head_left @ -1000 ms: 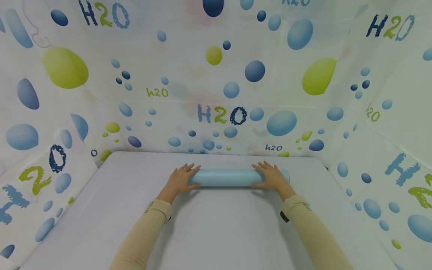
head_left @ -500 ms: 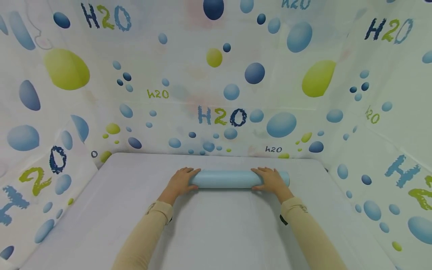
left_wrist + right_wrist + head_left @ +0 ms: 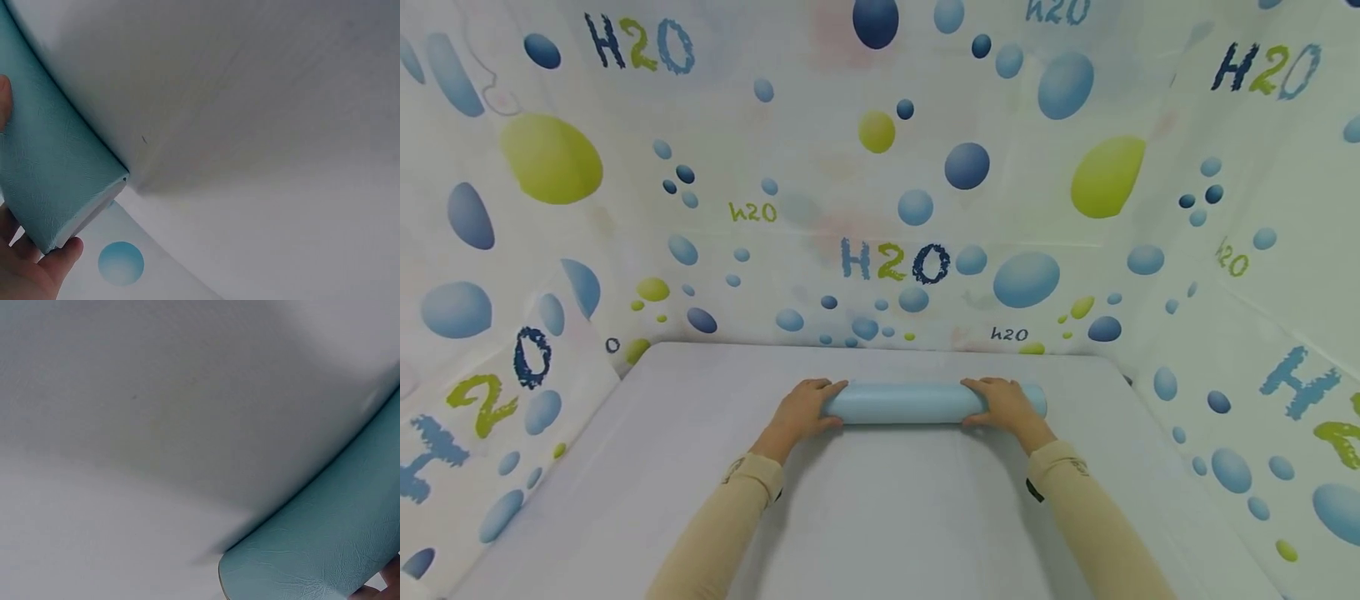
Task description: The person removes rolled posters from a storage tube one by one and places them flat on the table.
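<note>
A light blue roll [image 3: 902, 403] of leather-like sheet lies crosswise on the white table toward its far side. My left hand [image 3: 801, 410] grips its left end, fingers over the far side and thumb at the near side. The right hand [image 3: 1009, 407] holds it a little in from the right end in the same way. In the left wrist view the roll [image 3: 59, 156] shows a creased surface and a pale end, with left fingers [image 3: 61, 259] by that end. Only a bit of the right hand [image 3: 392, 581] shows beside the roll [image 3: 319, 544] in the right wrist view.
The white tabletop [image 3: 895, 517] extends in front of the roll and to both sides. Behind it and at the sides hangs a white sheet [image 3: 820, 133] printed with blue and green drops and "H2O" lettering.
A second ago the fingers were spread and raised on the roll; now both hands have closed round it. The roll sits slightly lower in the head view, as does the whole background.
</note>
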Motion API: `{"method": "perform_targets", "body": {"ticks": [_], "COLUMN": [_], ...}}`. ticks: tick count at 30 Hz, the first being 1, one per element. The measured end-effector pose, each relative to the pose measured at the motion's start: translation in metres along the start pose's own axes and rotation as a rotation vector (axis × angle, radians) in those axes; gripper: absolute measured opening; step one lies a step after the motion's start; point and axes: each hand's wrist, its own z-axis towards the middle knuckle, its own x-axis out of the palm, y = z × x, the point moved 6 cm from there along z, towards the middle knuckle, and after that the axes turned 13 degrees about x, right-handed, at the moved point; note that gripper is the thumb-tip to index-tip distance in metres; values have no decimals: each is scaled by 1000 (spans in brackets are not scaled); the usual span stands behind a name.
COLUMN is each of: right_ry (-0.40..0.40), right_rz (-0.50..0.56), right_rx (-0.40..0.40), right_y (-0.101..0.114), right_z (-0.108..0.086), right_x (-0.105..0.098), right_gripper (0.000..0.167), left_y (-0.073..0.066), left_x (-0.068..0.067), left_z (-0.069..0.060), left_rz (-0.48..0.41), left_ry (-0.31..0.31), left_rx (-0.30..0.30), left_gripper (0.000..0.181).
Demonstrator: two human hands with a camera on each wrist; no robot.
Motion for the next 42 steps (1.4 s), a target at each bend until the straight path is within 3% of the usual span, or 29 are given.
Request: {"method": "perform_targets", "body": {"ticks": [21, 42], "right_ry": [-17, -32], "right_rz": [-9, -30], "right_rx": [-33, -33], "right_y": [-6, -5], "right_z": [-22, -51], "right_x": [-1, -3], "right_gripper": [74, 74], "left_y": [-19, -45], "left_x": [6, 3], "left_z": [-12, -35], "left_rz": [36, 101], "left_ry": [-8, -47], "left_rx": [20, 48], "left_gripper": [67, 67]}}
